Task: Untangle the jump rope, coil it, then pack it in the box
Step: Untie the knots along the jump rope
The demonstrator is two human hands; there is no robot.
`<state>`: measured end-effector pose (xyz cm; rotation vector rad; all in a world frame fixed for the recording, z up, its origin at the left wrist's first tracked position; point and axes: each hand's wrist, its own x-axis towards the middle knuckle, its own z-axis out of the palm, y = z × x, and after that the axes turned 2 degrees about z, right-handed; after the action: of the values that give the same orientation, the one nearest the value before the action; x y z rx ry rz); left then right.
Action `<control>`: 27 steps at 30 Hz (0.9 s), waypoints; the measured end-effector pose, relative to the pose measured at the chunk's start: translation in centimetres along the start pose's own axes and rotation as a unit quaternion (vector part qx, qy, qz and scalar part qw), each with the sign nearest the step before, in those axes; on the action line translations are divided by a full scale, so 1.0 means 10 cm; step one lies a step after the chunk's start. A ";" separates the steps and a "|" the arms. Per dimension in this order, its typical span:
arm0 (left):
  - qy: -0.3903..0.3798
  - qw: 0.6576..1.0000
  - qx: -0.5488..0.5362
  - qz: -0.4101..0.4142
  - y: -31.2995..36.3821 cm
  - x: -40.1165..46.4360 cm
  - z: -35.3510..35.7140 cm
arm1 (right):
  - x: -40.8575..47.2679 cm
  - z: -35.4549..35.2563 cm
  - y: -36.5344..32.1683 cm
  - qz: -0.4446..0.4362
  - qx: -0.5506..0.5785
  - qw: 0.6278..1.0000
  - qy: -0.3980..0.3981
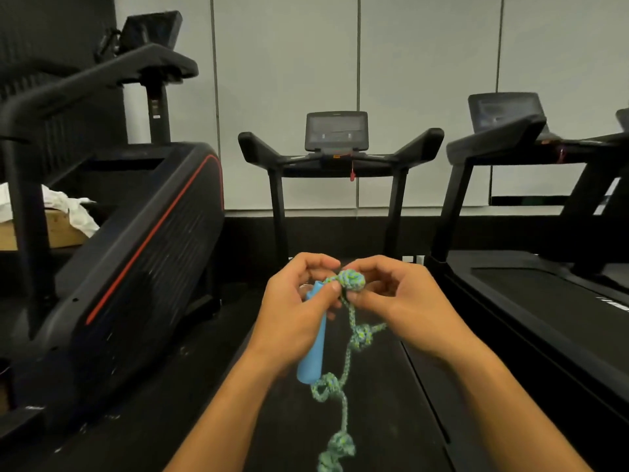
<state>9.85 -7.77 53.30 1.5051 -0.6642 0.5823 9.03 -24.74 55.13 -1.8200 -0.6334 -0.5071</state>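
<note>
A green-and-blue braided jump rope [359,337] hangs between my hands, with several knots along its length down to the bottom edge. Its light blue handle [313,349] points downward, gripped by my left hand [296,311], whose thumb and fingers also pinch the rope at the handle's top. My right hand [391,294] pinches the top knot [352,280], a tight ball of rope, right next to my left fingers. The rope's other end and second handle are out of sight. A cardboard box [51,229] sits at the far left behind a machine.
A treadmill [340,155] stands straight ahead with its belt [374,420] under my hands. Another treadmill [531,294] is at the right. A black stair machine [136,253] fills the left. White cloth [71,206] lies on the box.
</note>
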 end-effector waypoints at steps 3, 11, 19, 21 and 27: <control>0.001 1.000 0.001 -0.005 -0.03 0.03 0.03 | 0.04 -0.03 0.01 0.005 0.036 0.999 -0.002; 0.049 0.998 0.020 -0.035 -0.11 0.10 0.09 | 0.12 0.02 0.11 0.088 0.174 0.981 -0.002; 0.020 0.986 -0.108 -0.128 0.11 0.05 0.14 | 0.09 -0.08 0.06 0.120 0.163 0.979 0.032; 0.008 0.980 -0.132 -0.146 0.18 0.03 0.14 | 0.07 -0.12 0.03 0.116 0.148 0.982 0.028; -0.004 0.976 -0.160 -0.146 0.30 0.00 0.08 | 0.02 -0.14 -0.07 0.071 0.128 0.988 0.055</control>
<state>7.71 -8.56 55.38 1.2702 -0.5020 0.2305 8.64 -25.80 56.21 -1.5703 -0.4671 -0.4080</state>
